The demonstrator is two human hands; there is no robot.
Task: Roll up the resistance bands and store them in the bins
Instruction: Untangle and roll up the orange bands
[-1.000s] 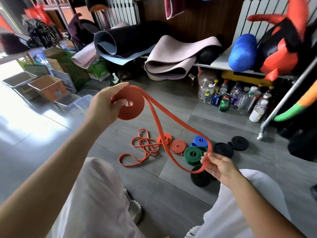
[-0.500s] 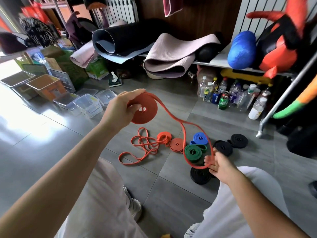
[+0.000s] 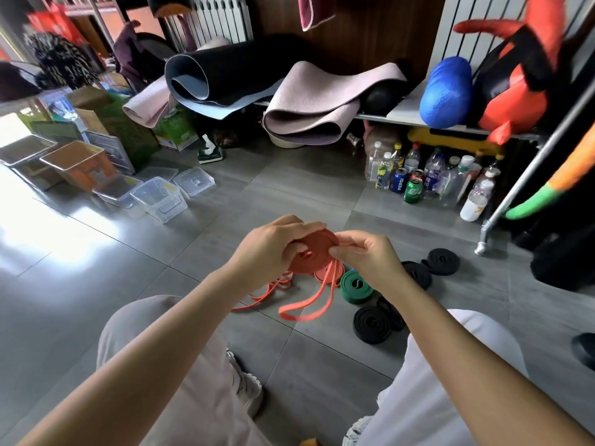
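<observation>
My left hand [image 3: 269, 249] grips a partly rolled orange resistance band [image 3: 317, 252] above the floor, fingers curled over the coil. Right beside it, my right hand [image 3: 367, 257] pinches the band's free strap at the coil's edge. The unrolled tail [image 3: 306, 309] hangs down in a loop to the tiles. On the floor behind lie a loose thin orange band [image 3: 260, 294], a rolled green band [image 3: 355, 286] and several rolled black bands [image 3: 372, 323], partly hidden by my hands. Clear plastic bins [image 3: 159, 199] and an orange bin [image 3: 79, 162] stand at the left.
Rolled yoga mats [image 3: 306, 114] lie on a low shelf at the back. Bottles and cans [image 3: 418, 181] stand under it to the right, beside a metal rack leg [image 3: 483, 243]. Boxes crowd the back left. My knees in pale trousers fill the bottom.
My right hand has come up from the far end of the band to the coil. My left hand has lowered toward the middle, and the taut strap now hangs slack.
</observation>
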